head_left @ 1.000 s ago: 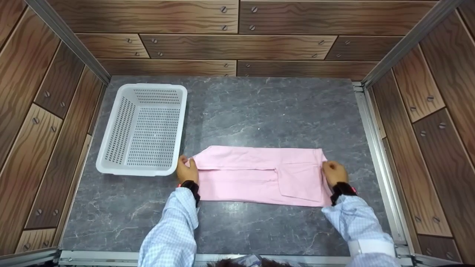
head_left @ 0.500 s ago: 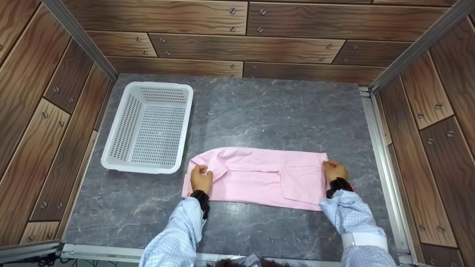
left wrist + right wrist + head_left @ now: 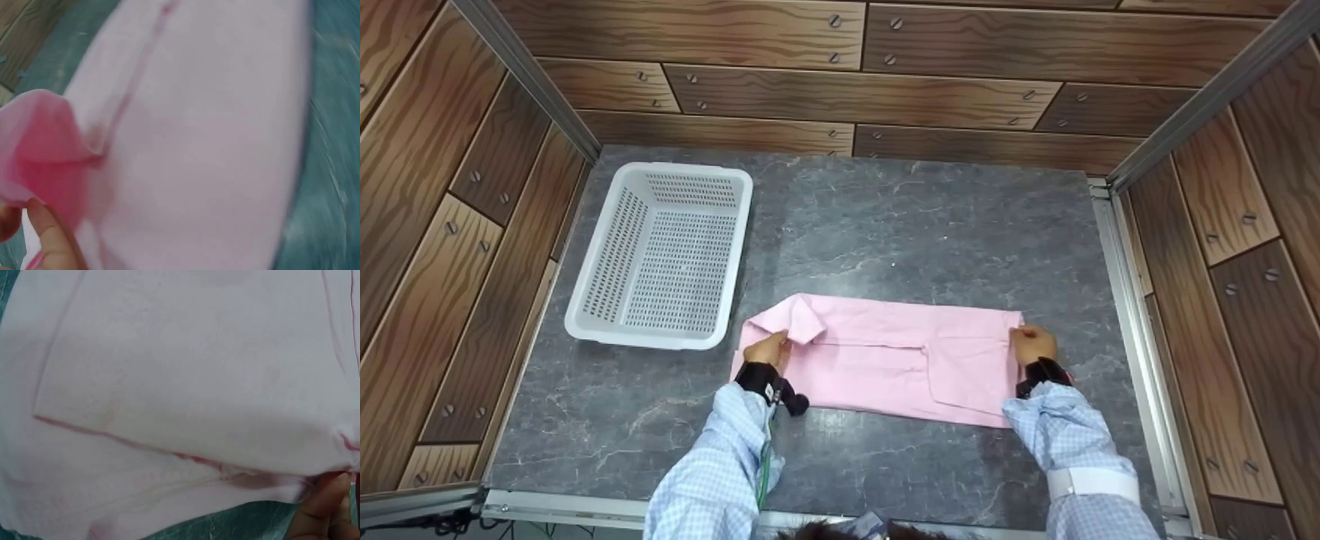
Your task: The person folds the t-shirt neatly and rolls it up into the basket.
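Observation:
A pink cloth garment (image 3: 862, 379) lies folded into a long strip across the dark marbled table (image 3: 885, 225). At its left end my left hand (image 3: 765, 349) pinches a turned-back corner flap (image 3: 805, 322) between thumb and finger. The left wrist view shows that flap raised, its deeper pink inner side (image 3: 53, 185) exposed. My right hand (image 3: 1033, 345) grips the garment's right edge. Up close in the right wrist view, the fingers (image 3: 320, 506) pinch the edge where a squared panel (image 3: 185, 371) overlaps the lower layer.
A white perforated basket (image 3: 741, 225) stands at the table's back left, close to the garment's left end. Wood-patterned walls (image 3: 780, 90) enclose the back and both sides. A metal rail (image 3: 1132, 337) runs along the right edge.
The left hand has moved slightly right from the garment's left tip, drawing that corner inward into a folded flap. The right hand stays on the right edge.

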A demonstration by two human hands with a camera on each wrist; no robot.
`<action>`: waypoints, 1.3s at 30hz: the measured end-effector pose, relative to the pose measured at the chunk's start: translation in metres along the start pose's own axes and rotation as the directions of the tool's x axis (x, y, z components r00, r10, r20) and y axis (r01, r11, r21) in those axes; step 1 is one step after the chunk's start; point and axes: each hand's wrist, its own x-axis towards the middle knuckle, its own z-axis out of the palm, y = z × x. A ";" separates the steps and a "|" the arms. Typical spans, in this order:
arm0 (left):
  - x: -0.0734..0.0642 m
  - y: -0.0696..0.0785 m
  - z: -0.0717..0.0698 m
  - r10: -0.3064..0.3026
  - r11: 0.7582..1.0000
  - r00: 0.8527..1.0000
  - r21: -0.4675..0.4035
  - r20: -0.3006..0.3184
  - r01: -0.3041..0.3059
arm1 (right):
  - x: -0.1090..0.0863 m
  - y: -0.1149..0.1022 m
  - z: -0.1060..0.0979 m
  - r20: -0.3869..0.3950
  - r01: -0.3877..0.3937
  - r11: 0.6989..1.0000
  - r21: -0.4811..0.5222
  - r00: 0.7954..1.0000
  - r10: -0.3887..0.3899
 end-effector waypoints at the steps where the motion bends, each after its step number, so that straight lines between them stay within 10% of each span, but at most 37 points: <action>1: -0.003 0.005 0.002 -0.049 0.998 0.998 -0.034 0.025 0.050 | 0.000 0.000 0.000 -0.003 0.002 1.000 0.005 1.000 -0.002; 5: -0.024 0.025 0.013 -0.191 0.971 0.982 -0.144 0.001 0.189 | 0.001 0.000 0.001 -0.014 0.011 1.000 -0.001 1.000 -0.011; 8: -0.026 0.026 0.012 0.023 0.999 1.000 -0.032 -0.005 -0.023 | 0.002 0.001 0.000 -0.019 0.007 1.000 0.001 1.000 -0.007; 10: -0.033 0.030 0.011 0.258 0.961 0.966 0.107 -0.023 -0.254 | 0.003 0.001 0.001 -0.015 -0.008 1.000 0.019 1.000 0.008; 14: -0.081 0.064 0.020 0.548 0.773 0.833 0.425 -0.072 -0.472 | 0.006 0.003 0.001 -0.007 -0.053 0.996 0.070 0.999 0.053; 16: -0.116 0.092 0.029 0.536 0.702 0.841 0.593 -0.074 -0.395 | 0.007 0.002 0.002 -0.018 -0.066 0.995 0.080 0.998 0.068; 20: -0.141 0.116 0.040 0.570 0.581 0.821 0.717 -0.020 -0.386 | 0.008 0.000 0.003 -0.044 -0.088 0.987 0.135 0.995 0.095; 29: -0.127 0.104 0.047 0.657 0.373 0.749 0.825 0.088 -0.425 | 0.003 -0.002 0.009 -0.139 -0.036 0.995 0.090 0.989 0.048; 31: -0.127 0.094 0.048 0.697 0.286 0.701 0.838 0.151 -0.465 | 0.003 0.001 0.016 -0.199 0.036 0.999 -0.007 0.979 -0.037; 34: -0.129 0.078 0.047 0.700 0.085 0.641 0.854 0.316 -0.514 | 0.003 0.009 0.032 -0.276 0.220 0.957 -0.189 0.924 -0.267; 37: -0.127 0.064 0.042 0.603 -0.071 0.640 0.831 0.476 -0.552 | 0.001 0.019 0.051 -0.246 0.381 0.849 -0.367 0.840 -0.483; 39: -0.123 0.057 0.037 0.522 -0.120 0.669 0.822 0.529 -0.557 | -0.003 0.026 0.061 -0.141 0.424 0.796 -0.432 0.840 -0.524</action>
